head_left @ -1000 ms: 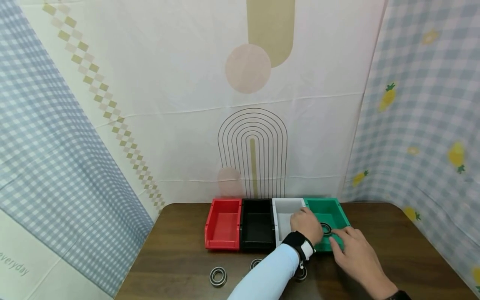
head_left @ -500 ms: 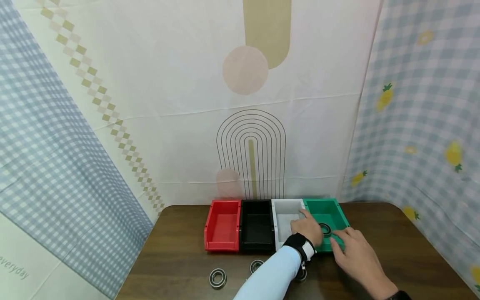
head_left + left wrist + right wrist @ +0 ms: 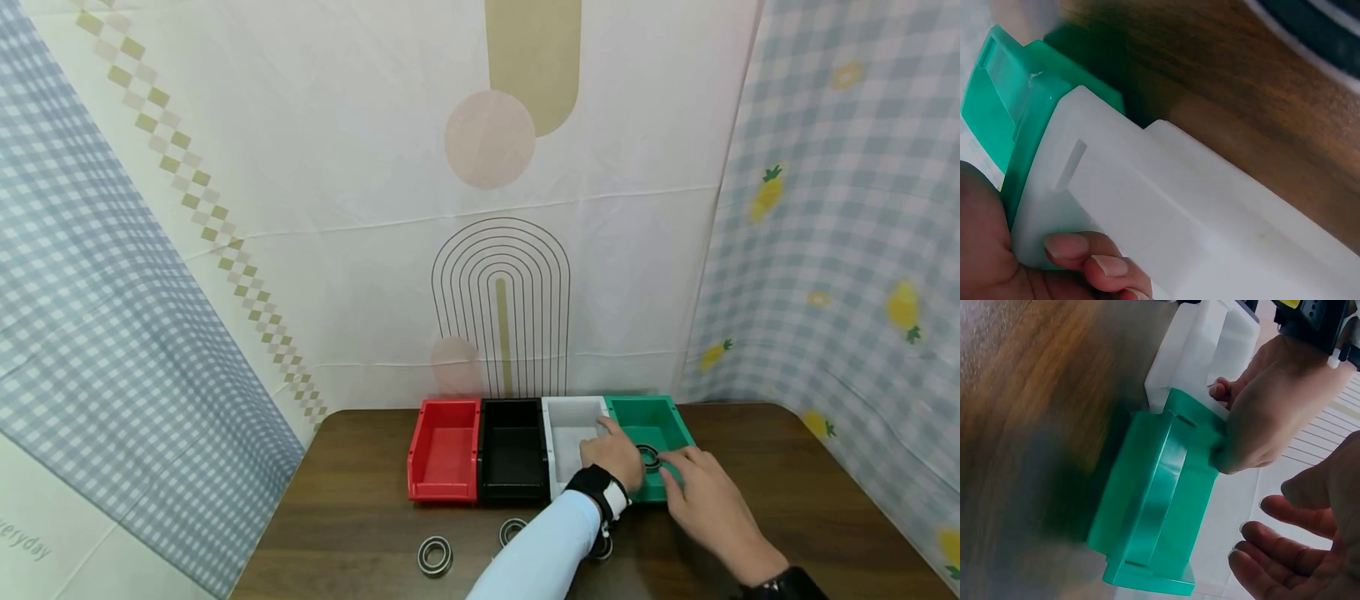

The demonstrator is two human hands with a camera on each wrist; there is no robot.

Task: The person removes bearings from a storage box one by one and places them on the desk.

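Four-sided bins stand side by side, and my left hand (image 3: 613,460) is over the wall between the white bin (image 3: 564,429) and the green bin (image 3: 651,410). In the left wrist view its fingers (image 3: 1110,267) curl down inside the white bin, gripping that wall. A ring-shaped ball bearing (image 3: 648,450) shows in the green bin, between my two hands. My right hand (image 3: 708,496) is at the green bin's right side, index fingertip right at the bearing's edge. Its fingers (image 3: 1285,550) are spread and relaxed in the right wrist view.
A red bin (image 3: 445,450) and a black bin (image 3: 513,450) continue the row leftward. On the wooden table (image 3: 360,533) in front lie bearings: one at the left (image 3: 435,556), another (image 3: 512,529) and a third (image 3: 602,550) partly behind my left sleeve. A patterned cloth (image 3: 375,250) hangs behind.
My left index finger has straightened from its more curled pose. My right hand has shifted slightly left, bringing its fingertips closer to the bearing. The bearing stays in the green bin.
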